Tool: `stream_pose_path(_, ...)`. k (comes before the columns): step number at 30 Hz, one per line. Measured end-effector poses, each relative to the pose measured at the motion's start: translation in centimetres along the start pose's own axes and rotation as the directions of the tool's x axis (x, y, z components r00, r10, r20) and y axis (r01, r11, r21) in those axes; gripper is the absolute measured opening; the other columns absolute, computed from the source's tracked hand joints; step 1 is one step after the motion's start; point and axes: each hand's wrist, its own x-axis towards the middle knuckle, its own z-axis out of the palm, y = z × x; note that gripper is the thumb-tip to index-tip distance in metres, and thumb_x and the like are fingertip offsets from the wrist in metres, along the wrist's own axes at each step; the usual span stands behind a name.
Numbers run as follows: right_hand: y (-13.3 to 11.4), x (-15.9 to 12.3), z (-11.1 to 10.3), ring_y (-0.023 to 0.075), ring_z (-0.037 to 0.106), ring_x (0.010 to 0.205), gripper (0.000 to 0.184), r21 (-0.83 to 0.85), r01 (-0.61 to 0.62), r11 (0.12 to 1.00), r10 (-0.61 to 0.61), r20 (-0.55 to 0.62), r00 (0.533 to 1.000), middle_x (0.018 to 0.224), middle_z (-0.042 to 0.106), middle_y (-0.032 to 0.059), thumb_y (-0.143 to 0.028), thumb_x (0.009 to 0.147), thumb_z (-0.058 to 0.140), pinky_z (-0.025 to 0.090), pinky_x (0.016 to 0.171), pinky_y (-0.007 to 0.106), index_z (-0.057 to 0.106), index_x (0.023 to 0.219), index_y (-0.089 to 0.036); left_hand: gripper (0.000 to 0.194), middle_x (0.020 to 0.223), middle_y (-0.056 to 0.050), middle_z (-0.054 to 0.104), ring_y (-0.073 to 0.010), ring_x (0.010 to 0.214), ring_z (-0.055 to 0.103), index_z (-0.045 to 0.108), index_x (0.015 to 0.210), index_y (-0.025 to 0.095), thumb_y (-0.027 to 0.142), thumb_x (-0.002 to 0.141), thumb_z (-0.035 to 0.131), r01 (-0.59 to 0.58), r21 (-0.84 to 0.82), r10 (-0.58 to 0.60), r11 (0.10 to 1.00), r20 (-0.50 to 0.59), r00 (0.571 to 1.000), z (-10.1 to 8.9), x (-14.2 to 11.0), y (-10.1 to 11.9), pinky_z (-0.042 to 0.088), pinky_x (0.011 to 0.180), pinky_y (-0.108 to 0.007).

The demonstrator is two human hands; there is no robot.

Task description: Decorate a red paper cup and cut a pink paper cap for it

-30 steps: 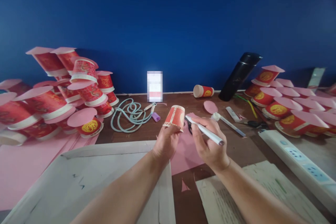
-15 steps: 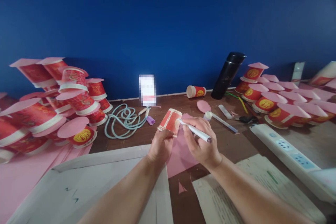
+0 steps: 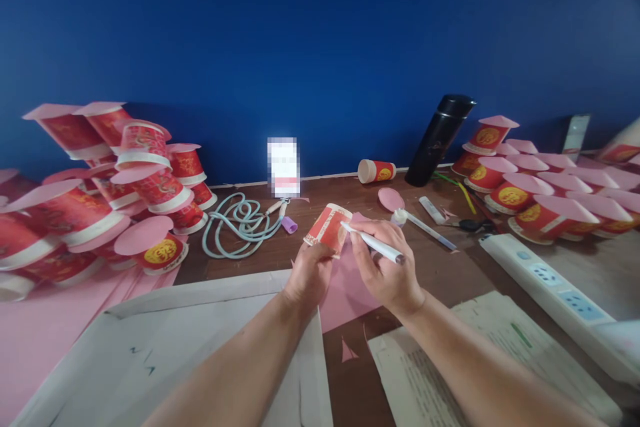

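Note:
A red paper cup point(image 3: 325, 228) with pale bands is tilted in my left hand point(image 3: 309, 275), whose thumb presses on its side. My right hand point(image 3: 393, 267) grips a white marker pen point(image 3: 376, 245) with a dark end. The pen's tip points at the cup's side, close to the pale round patch; whether it touches, I cannot tell. Under both hands lies a pink sheet of paper point(image 3: 345, 290). Just beyond my right hand are a pink paper disc point(image 3: 391, 199) and a slim capped pen point(image 3: 431, 232).
Stacked red cups with pink tops point(image 3: 153, 188) stand left, more cups point(image 3: 543, 217) right. A black flask point(image 3: 437, 140), a lying cup point(image 3: 383, 171) and a coiled cord point(image 3: 235, 227) are near the blue wall. A power strip point(image 3: 550, 293), printed papers point(image 3: 430, 380) and a white sheet point(image 3: 190, 340) lie nearer.
My view has shifted slightly, so the surroundings sit a little higher and further right. The cup and pen stay in my hands, with the pen tip still by the cup's side.

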Motion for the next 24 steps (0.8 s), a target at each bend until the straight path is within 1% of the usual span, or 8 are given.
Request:
stream_pose_path(3,0.1,-0.1,0.0,0.0201,0.066,0.089,0.019,-0.017,0.000,1.000,0.000,0.004,1.000,0.095,0.071,0.0055,-0.016,0.087,0.058,0.048,0.087,0.039,0.060,0.105,-0.020,0.024,0.079,-0.003,0.067,-0.0246,0.090,0.061,0.070,0.080,0.017,0.011,0.060,0.059,-0.035,0.021,0.033,0.999,0.071,0.997,-0.3,0.2,-0.3,0.046,0.089,-0.035)
stream_pose_path(5,0.2,-0.1,0.0,0.0208,0.067,0.089,0.018,-0.031,-0.001,1.000,0.001,-0.001,1.000,0.095,0.071,0.0056,-0.017,0.087,0.058,0.049,0.086,0.039,0.060,0.104,-0.021,0.024,0.082,-0.003,0.067,-0.0233,0.088,0.060,0.070,0.081,0.018,0.011,0.061,0.058,-0.064,0.021,0.062,0.998,0.088,0.994,-0.6,0.3,-0.4,0.045,0.088,-0.035)
stream_pose_path(10,0.2,-0.2,0.1,0.0210,0.067,0.088,0.016,-0.029,-0.004,1.000,0.004,-0.009,1.000,0.093,0.072,0.0053,-0.018,0.087,0.058,0.049,0.086,0.039,0.060,0.102,-0.021,0.020,0.081,-0.002,0.065,-0.0187,0.085,0.059,0.068,0.078,0.015,0.010,0.062,0.058,-0.032,0.002,0.032,0.999,0.057,0.998,-0.8,0.5,-0.6,0.043,0.086,-0.031)
stream_pose_path(14,0.2,-0.2,0.1,0.0208,0.067,0.087,0.016,-0.030,0.004,1.000,-0.004,-0.002,1.000,0.091,0.072,0.0048,-0.018,0.087,0.058,0.049,0.085,0.039,0.061,0.102,-0.021,0.024,0.084,-0.004,0.066,-0.0206,0.090,0.058,0.070,0.081,0.016,0.011,0.062,0.057,-0.025,-0.017,0.026,1.000,0.073,0.997,-1.0,0.6,-0.7,0.044,0.088,-0.031)
stream_pose_path(20,0.2,-0.2,0.1,0.0204,0.067,0.086,0.016,-0.034,-0.001,0.999,0.001,0.002,1.000,0.089,0.071,0.0036,-0.018,0.086,0.059,0.049,0.085,0.039,0.062,0.101,-0.021,0.016,0.077,-0.003,0.063,-0.0197,0.083,0.058,0.067,0.070,0.016,0.010,0.059,0.057,-0.039,-0.035,0.040,0.999,0.027,0.999,-1.2,0.7,-0.8,0.045,0.081,-0.030)
stream_pose_path(24,0.2,-0.3,0.1,0.0201,0.067,0.085,0.016,-0.030,0.002,1.000,-0.002,0.007,1.000,0.089,0.072,0.0038,-0.018,0.086,0.059,0.049,0.086,0.039,0.062,0.101,-0.021,0.017,0.081,-0.005,0.065,-0.0203,0.087,0.058,0.067,0.072,0.016,0.011,0.059,0.058,-0.023,-0.043,0.024,0.999,0.023,0.999,-1.1,0.7,-0.7,0.045,0.083,-0.030)
